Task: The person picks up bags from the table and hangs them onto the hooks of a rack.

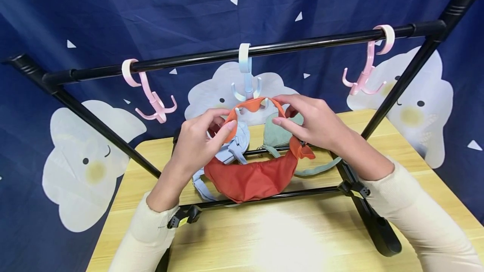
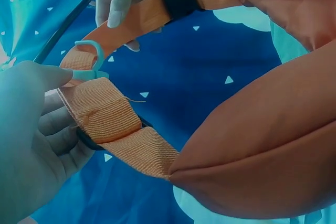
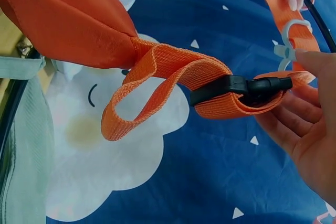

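1 L hand [image 1: 196, 142] + 1 R hand [image 1: 316, 121], each grip pinched on orange strap [image 2: 107, 109], lt-blue hook [image 1: 247, 81] btwn, red bag [image 1: 251, 179] below

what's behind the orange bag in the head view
Behind the orange bag, parts of a light blue bag, a green bag, black bars and wooden table show. What its body covers can't be seen.

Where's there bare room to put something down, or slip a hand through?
Setting down: the near table, between the lower bar, left sleeve and black foot. Passing a hand: under the top bar, between the blue hook and either pink hook. Crowded: the middle, where left hand, right hand, red bag, blue bag and green bag bunch up.
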`<state>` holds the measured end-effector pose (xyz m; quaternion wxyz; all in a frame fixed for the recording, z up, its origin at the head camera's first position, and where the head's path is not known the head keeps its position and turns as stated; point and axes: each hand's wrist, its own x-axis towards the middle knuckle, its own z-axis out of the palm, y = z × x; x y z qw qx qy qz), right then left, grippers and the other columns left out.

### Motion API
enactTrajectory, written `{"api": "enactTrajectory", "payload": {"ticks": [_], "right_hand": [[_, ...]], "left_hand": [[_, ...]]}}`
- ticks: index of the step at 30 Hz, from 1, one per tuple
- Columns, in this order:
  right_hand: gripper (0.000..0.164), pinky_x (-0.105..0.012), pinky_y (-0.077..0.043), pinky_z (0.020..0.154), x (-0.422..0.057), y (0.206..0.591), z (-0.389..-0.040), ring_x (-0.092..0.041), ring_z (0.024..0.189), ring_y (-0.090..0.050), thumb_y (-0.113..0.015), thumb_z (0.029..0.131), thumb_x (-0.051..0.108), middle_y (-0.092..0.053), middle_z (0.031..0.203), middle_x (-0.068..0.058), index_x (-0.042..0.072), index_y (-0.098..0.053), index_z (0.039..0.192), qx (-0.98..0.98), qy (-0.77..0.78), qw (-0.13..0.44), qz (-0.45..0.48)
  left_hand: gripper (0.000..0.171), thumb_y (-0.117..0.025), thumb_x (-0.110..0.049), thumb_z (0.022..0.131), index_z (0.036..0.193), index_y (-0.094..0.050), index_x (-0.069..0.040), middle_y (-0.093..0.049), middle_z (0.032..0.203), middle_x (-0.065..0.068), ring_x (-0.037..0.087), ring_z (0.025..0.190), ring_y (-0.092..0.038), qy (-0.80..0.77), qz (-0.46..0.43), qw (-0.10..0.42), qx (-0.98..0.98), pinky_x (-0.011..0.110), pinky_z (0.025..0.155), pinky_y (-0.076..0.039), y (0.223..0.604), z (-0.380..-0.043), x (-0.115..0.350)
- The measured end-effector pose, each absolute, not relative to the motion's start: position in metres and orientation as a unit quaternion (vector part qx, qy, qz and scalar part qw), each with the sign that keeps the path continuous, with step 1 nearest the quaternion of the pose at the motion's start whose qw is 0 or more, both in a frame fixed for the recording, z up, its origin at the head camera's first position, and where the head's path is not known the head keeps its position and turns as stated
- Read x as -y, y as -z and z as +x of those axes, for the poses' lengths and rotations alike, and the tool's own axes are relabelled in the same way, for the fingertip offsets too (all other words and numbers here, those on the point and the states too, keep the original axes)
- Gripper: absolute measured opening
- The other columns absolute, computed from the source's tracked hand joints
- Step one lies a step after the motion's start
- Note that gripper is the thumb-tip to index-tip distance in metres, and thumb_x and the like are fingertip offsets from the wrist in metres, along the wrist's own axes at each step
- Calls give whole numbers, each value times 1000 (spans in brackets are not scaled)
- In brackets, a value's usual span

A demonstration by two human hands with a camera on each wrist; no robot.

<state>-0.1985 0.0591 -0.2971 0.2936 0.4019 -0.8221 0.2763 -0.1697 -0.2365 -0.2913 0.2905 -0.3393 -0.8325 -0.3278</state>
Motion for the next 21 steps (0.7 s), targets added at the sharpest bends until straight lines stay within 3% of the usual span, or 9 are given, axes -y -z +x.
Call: {"api": "enactTrajectory", "payload": {"ticks": [6,21], "right_hand": [[48,-28,-55,60,-63,299,-198,-15,82,-73,-82,89,24,-76,101,-6,7,-68,132,822,-273,301,400],[46,-25,-56,66,-79,309,-192,-15,83,-74,-85,84,14,-76,112,-6,7,-70,127,833,-279,293,379]], "left_hand": [[27,-77,-14,93,117,-73,-3,-71,75,2,9,63,-61,338,-337,291,829,31,60,-55,293,-170,240],[24,-78,-13,92,113,-74,-1,-71,79,8,12,63,-63,338,-311,317,830,26,62,-56,297,-166,253]]}}
